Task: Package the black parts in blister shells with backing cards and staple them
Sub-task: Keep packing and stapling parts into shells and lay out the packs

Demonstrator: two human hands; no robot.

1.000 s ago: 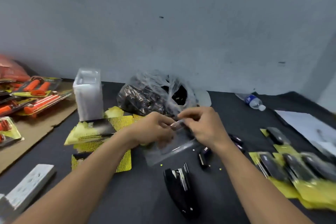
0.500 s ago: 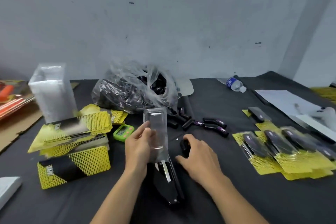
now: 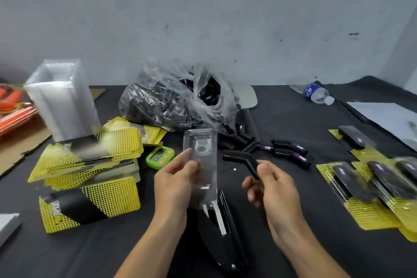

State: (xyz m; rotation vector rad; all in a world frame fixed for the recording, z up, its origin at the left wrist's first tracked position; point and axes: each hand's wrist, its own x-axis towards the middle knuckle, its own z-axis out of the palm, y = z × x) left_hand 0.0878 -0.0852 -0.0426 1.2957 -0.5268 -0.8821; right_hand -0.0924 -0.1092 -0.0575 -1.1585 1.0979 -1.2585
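My left hand (image 3: pixel 176 184) holds a clear blister shell (image 3: pixel 202 165) upright above the table's middle. My right hand (image 3: pixel 270 185) pinches one end of a bent black part (image 3: pixel 240 158), lifted just right of the shell. Below both hands lies a black stapler (image 3: pixel 222 228) with its metal track showing. Several loose black parts (image 3: pixel 288 149) with purple labels lie behind my right hand. A clear plastic bag (image 3: pixel 176 99) full of black parts sits at the back. Yellow-and-black backing cards (image 3: pixel 90 156) are stacked at the left.
A tall stack of clear blister shells (image 3: pixel 63 99) stands back left. A green timer (image 3: pixel 160 157) lies beside the cards. Finished yellow packages (image 3: pixel 379 187) lie at the right. A water bottle (image 3: pixel 316 93) and white paper (image 3: pixel 388 117) lie far right; orange packaged goods (image 3: pixel 13 108) lie far left.
My right hand has picked a black part off the table and lifted it toward the shell. My left hand still holds the shell, now a little higher. The camera tilted slightly.
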